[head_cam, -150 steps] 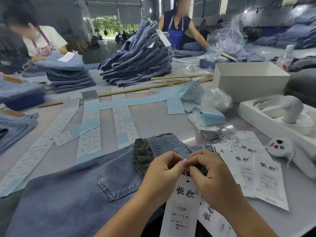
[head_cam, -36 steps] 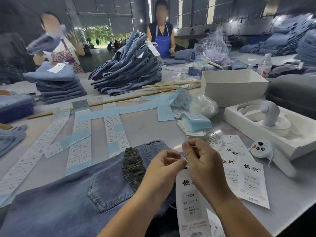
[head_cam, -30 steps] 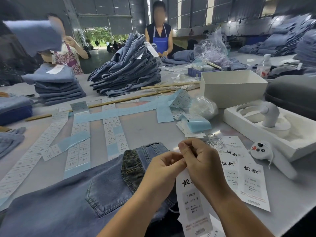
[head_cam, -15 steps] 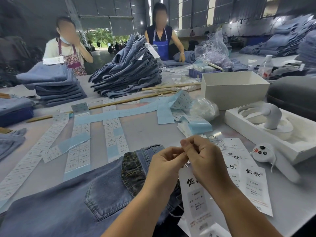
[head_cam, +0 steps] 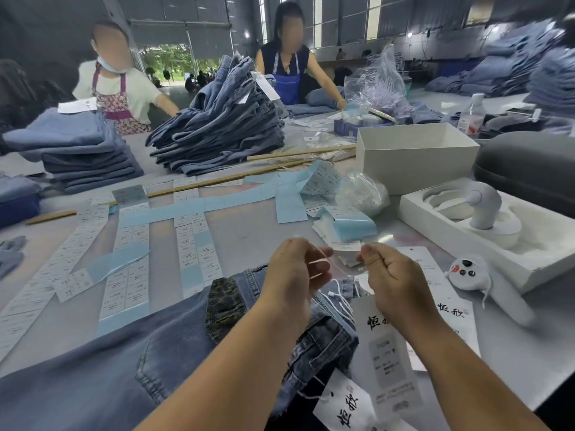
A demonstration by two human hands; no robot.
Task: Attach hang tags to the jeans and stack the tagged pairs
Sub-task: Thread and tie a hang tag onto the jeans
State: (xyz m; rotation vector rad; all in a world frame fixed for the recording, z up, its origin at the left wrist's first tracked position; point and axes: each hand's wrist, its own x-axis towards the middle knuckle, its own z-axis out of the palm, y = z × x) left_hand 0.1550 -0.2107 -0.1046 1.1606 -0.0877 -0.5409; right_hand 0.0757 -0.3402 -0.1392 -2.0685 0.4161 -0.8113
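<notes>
My left hand (head_cam: 295,269) and right hand (head_cam: 390,275) raised apart, each with curled fingers pinching white string (head_cam: 320,261) (thin, blurred between them). Hang tag (head_cam: 389,353) dangles below right wrist. Jeans (head_cam: 124,368) flat under left forearm, waistband beneath hands. More loose tags (head_cam: 448,309) right of right hand. Jeans stack (head_cam: 224,129) far ahead.
</notes>
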